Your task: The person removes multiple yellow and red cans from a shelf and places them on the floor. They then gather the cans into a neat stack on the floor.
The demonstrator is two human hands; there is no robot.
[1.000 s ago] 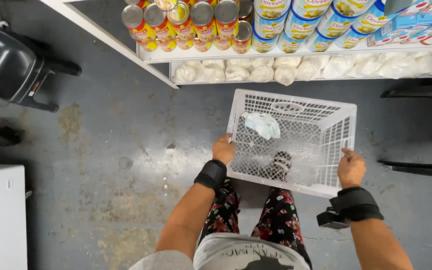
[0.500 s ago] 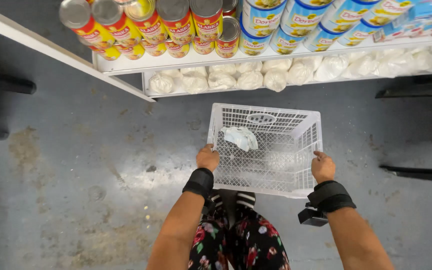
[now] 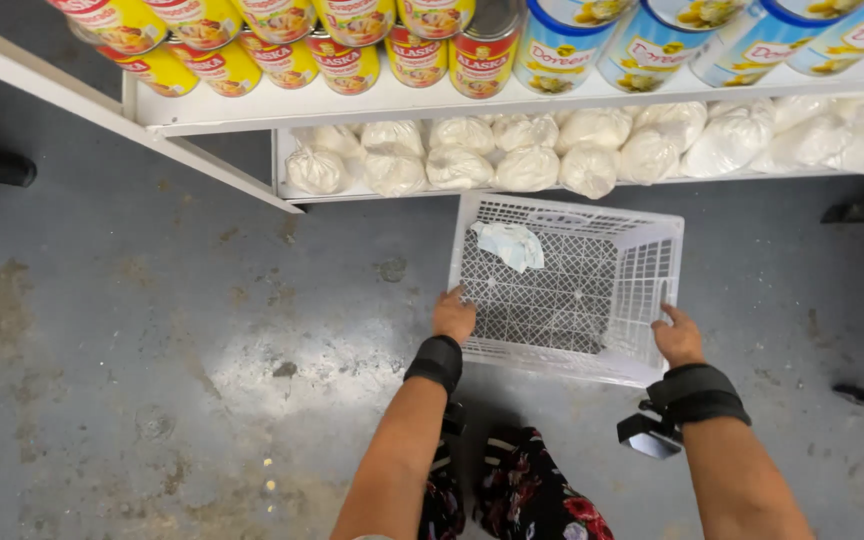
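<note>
Since half a second ago the white plastic basket [image 3: 567, 285] has come lower and nearer the shelving, its far rim now almost under the bottom shelf, and the person's feet no longer show through its mesh floor.

Head view: the left hand [image 3: 454, 316] grips the basket's near-left corner, at about 9 o'clock of the basket, fingers curled over the rim. The right hand [image 3: 678, 338] is closed on the near-right corner, at about 4 o'clock, thumb on the outside of the wall. Both wrists wear black bands. The basket is held level above the grey concrete floor [image 3: 152, 350], just in front of the person's patterned trousers [image 3: 527, 495]. Inside it, toward 11 o'clock, lies a crumpled pale cloth [image 3: 510, 243]; the rest of the mesh is bare.

At 12 o'clock from the basket, the bottom white shelf [image 3: 432, 190] carries a row of white filled bags [image 3: 527, 165]. On the shelf above stand red-and-yellow cans [image 3: 352, 45] to the left and blue-and-white cans [image 3: 652, 45] to the right.
</note>
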